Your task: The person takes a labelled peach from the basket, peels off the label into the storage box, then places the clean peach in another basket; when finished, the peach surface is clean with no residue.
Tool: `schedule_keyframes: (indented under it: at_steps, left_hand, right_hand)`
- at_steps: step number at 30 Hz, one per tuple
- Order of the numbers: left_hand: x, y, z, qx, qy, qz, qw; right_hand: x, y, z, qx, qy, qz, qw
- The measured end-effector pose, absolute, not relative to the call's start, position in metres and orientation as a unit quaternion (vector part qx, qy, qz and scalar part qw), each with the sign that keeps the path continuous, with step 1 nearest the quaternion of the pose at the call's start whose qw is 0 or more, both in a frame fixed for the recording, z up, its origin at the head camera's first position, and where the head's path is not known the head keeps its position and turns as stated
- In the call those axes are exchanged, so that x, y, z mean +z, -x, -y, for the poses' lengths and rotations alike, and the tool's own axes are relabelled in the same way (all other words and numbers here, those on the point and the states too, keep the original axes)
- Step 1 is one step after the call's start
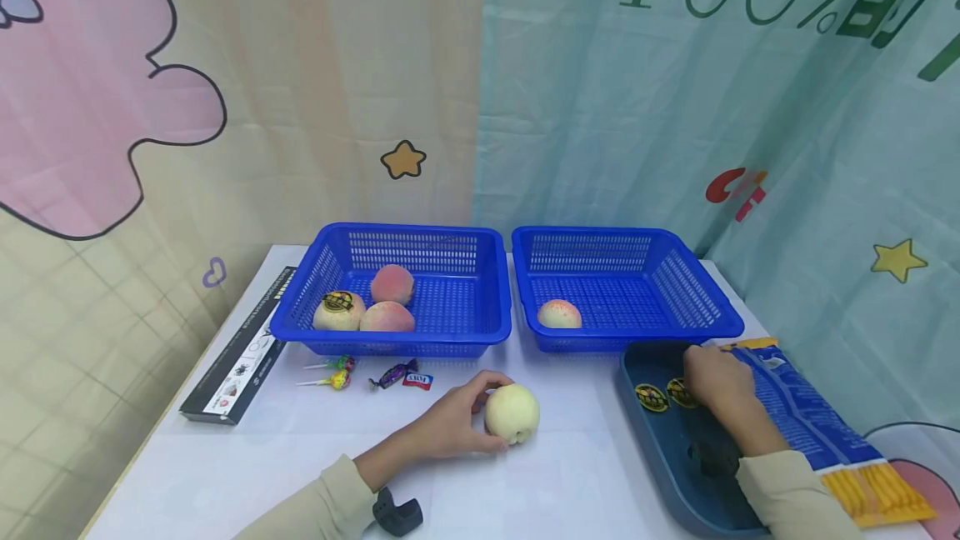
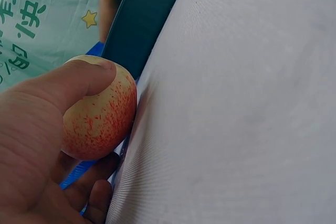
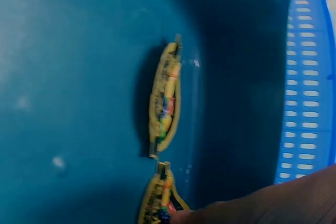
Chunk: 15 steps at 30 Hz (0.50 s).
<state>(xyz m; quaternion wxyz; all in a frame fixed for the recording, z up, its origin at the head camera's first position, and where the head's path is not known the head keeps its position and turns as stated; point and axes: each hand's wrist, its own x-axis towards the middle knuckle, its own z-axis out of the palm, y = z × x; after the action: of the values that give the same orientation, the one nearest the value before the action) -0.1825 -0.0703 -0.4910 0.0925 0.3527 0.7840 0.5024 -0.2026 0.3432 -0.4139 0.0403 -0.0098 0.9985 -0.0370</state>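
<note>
Peach [image 1: 512, 413] gripped by curled left hand [image 1: 450, 423], right hand [image 1: 716, 382] touching sticker [image 1: 681, 392], grip unclear

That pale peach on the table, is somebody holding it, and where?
Yes. The left hand grips the peach round its side, thumb on top. The right hand rests in the dark tray; whether it holds anything cannot be told.
</note>
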Motion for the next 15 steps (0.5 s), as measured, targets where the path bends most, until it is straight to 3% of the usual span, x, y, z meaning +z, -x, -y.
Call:
schedule_keyframes:
  at_steps: [15]
  left_hand:
    - [-0.493,0.181,0.071,0.493,-0.347,-0.793,0.087]
  right_hand:
    - [-0.426,0.205,-0.344,-0.019,0.009,-0.999,0.041]
